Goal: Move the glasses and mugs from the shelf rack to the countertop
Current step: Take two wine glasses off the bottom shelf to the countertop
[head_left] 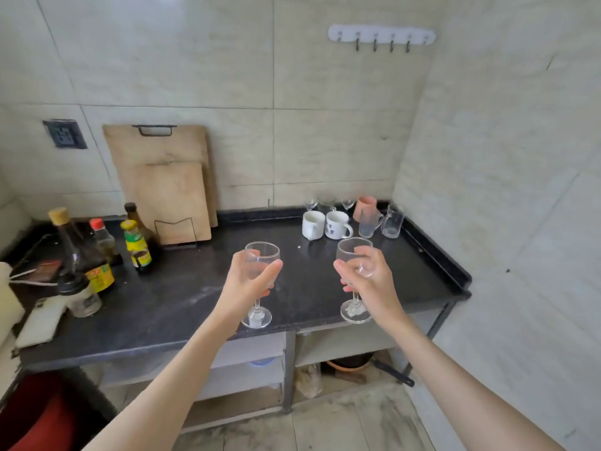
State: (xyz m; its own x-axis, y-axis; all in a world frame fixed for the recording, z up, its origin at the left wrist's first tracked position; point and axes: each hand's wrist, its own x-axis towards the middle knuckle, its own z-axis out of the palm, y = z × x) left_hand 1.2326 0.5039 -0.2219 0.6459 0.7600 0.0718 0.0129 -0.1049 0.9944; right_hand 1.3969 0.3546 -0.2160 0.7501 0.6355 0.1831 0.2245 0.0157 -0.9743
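Observation:
My left hand [250, 281] grips the bowl of a clear wine glass [260, 255], held upright above the front of the black countertop [195, 288]. My right hand [367, 278] holds a second upright wine glass [353, 252] the same way. At the back right of the counter stand two white mugs [325, 224], a pink cup [366, 206], two clear glass mugs [380, 222] and a few small stemmed glasses [328, 203]. No shelf rack is in sight.
Sauce bottles [97, 249] and a jar crowd the counter's left side. Two wooden cutting boards [169, 187] lean on the tiled wall. A raised lip edges the counter at the right. Open shelves with a pan [351, 361] lie below. A hook rail [380, 35] hangs above.

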